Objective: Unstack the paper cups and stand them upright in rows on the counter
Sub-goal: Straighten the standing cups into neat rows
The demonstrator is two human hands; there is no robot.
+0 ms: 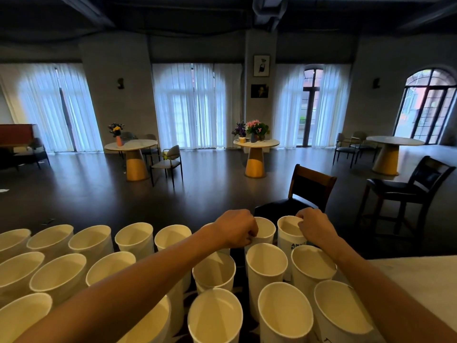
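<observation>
Paper cups [215, 271] stand upright, mouths up, in three rows on counter [420, 276], near side of both hands. Left hand [236, 227]: fingers curled over near rim of far-row cup [265, 229], pinching it. Right hand [315, 225]: fingertips pinch rim of end cup [289, 233], printed lettering below fingers. Step judged: seating last two cups at right end of far row. No remaining stack visible. Next move calls for release without tipping; cups are light, closely packed. Chair [309, 189] beyond fingers, past counter edge.
</observation>
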